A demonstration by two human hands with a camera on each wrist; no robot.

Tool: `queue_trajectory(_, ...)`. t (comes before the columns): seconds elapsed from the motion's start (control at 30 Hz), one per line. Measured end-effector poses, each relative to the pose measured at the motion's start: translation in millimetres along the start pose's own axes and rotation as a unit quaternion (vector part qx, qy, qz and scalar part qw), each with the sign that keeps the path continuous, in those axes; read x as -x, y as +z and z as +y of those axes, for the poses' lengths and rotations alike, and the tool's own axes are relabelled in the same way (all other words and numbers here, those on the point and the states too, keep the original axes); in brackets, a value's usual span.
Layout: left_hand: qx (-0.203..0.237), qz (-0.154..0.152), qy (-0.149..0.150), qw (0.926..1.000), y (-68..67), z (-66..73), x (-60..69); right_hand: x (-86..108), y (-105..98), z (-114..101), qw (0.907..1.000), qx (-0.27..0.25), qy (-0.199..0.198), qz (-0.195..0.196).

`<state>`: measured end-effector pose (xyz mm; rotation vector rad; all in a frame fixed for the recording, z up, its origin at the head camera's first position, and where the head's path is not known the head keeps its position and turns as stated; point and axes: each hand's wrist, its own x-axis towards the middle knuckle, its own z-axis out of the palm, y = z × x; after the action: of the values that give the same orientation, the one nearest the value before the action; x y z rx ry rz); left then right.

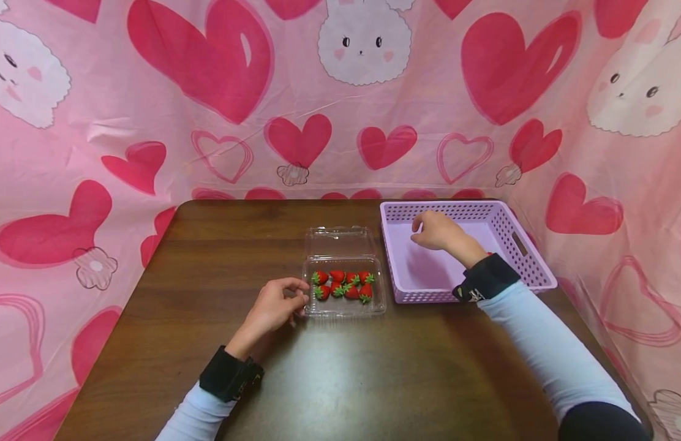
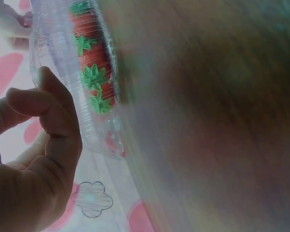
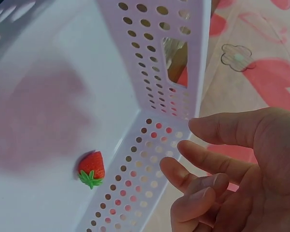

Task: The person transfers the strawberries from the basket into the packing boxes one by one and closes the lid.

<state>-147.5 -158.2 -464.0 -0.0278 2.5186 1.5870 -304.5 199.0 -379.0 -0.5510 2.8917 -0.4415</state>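
Note:
A clear plastic clamshell box [image 1: 345, 311] stands with its lid folded back, holding two rows of red strawberries [image 1: 337, 290] with green leaves. Loosely bent fingers of my left hand [image 1: 274, 304] touch the box's left edge; the left wrist view shows the hand [image 2: 43, 140] beside the box wall [image 2: 94, 130]. Over the lilac basket [image 1: 406, 245] hovers my right hand [image 1: 441, 231], fingers loosely bent and nothing between them. One strawberry [image 3: 90, 169] lies on the basket floor near its perforated wall; in the head view my right wrist hides most of it.
The brown wooden table [image 1: 208, 257] carries the box at its middle and the basket to the right, a small gap between them. Behind and at the sides hangs a pink curtain [image 1: 340, 98] with hearts and rabbits.

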Motion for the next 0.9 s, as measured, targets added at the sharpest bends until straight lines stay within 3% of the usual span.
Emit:
queue_trajectory(0.5,0.0,-0.002,-0.005,1.0,0.2,-0.6,-0.2,-11.6,7,16,0.9991,-0.011,0.04,-0.012)
queue_trajectory(0.9,-0.001,0.001,-0.001,1.0,0.5,-1.7,-1.0,-17.2,7,25,0.9984,0.005,0.049,-0.025)
